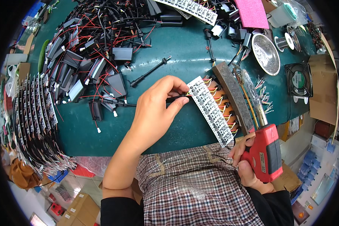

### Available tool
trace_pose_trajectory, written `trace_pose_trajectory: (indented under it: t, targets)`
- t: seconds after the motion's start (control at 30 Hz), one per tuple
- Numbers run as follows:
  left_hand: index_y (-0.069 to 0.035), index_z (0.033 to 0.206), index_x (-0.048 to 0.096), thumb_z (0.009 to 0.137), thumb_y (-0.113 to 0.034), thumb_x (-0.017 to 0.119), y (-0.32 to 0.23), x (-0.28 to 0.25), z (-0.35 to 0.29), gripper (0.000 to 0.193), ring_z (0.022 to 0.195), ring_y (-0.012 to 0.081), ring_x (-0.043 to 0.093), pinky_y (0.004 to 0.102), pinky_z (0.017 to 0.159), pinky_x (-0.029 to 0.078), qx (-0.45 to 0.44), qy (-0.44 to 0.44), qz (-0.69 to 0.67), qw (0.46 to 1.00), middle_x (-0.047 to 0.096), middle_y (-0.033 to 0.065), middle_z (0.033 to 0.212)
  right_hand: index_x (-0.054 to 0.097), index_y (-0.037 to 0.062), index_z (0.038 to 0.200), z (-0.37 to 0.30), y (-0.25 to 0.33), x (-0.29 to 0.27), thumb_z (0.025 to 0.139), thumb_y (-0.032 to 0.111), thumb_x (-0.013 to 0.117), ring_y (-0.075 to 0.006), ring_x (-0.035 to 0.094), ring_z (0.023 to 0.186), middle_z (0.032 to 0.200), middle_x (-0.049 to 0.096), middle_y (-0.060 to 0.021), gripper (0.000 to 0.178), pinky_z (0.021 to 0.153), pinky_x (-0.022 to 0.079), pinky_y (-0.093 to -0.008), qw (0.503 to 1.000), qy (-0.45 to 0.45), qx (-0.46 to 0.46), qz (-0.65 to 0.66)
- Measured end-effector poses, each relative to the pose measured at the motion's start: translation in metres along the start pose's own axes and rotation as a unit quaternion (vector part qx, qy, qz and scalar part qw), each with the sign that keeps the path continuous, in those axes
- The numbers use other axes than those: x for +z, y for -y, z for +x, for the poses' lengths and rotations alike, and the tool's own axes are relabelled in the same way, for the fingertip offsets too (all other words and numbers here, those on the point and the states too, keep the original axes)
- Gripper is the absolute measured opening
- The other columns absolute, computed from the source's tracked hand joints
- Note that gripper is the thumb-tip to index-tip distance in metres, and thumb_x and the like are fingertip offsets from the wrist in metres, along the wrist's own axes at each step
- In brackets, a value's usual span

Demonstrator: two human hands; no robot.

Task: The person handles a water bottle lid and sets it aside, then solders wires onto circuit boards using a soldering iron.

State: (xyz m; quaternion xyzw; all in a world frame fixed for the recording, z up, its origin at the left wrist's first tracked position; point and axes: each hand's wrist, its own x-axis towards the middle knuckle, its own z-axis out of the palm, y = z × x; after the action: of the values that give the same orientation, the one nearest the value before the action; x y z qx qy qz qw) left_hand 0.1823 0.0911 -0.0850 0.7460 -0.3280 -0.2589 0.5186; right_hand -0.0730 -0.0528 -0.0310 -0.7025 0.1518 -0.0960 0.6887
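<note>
My left hand (153, 107) pinches the end of a black cable (174, 99) between thumb and fingertips. Thin coloured wires there meet the upper left end of a white circuit board panel (210, 111). Rows of small parts cover the panel, and short yellow, red and black wires stick out along its right side. A dark bar (233, 98) lies slantwise just beyond those wires. My right hand (246, 171) is wrapped round the handle of a red and black soldering gun (266, 152). Its metal barrel points away from me, to the right of the bar.
Black housings with red wires (90, 56) heap up at the far left. A loose black cable (150, 71) lies mid-table. On the right are a metal bowl (266, 54), a solder spool (284, 42) and a fan (300, 80). Stacked wired boards (34, 113) fill the left edge.
</note>
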Motion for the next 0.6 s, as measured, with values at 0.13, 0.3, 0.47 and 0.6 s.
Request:
trace_pose_trajectory:
  t: [0.13,0.3,0.47,0.6]
  targets:
    - [0.000,0.110,0.065,0.090,-0.004,0.076,0.001,-0.003,0.006,0.024,0.094,0.0220,0.072,0.0343,0.087,0.058,-0.009,0.033,-0.070,0.997,0.071,0.0105,0.107,0.045,0.0042,0.135,0.002,0.001,0.003,0.091,0.008,0.068,-0.0200,0.058,0.088,0.099,0.054,-0.0090,0.050,0.088,0.055,-0.0404,1.000,-0.020,0.019,0.006]
    - [0.000,0.110,0.066,0.088,0.000,0.079,-0.002,0.002,0.000,0.025,0.086,0.0135,0.067,0.0281,0.082,0.056,0.026,0.010,0.001,1.000,0.070,0.0051,0.105,0.053,0.0020,0.112,0.006,0.006,0.007,0.092,0.011,0.067,-0.0203,0.058,0.088,0.094,0.054,-0.0079,0.026,0.087,0.054,-0.0381,0.997,-0.046,0.068,-0.017]
    - [-0.002,0.104,0.065,0.086,-0.003,0.080,0.003,0.006,0.001,0.024,0.082,0.0224,0.072,0.0341,0.073,0.059,0.080,-0.036,0.082,0.993,0.072,0.0096,0.095,0.054,0.0022,0.104,0.007,0.008,0.008,0.094,0.015,0.067,-0.0201,0.057,0.089,0.094,0.053,-0.0074,0.021,0.086,0.054,-0.0377,0.996,-0.053,0.073,-0.023]
    - [-0.001,0.101,0.066,0.085,-0.006,0.082,0.005,0.008,0.000,0.022,0.081,0.0235,0.073,0.0344,0.071,0.058,0.060,-0.065,0.031,0.996,0.073,0.0103,0.090,0.053,0.0024,0.106,0.007,0.008,0.008,0.094,0.015,0.067,-0.0197,0.057,0.089,0.095,0.053,-0.0072,0.022,0.086,0.054,-0.0374,0.996,-0.047,0.071,-0.016]
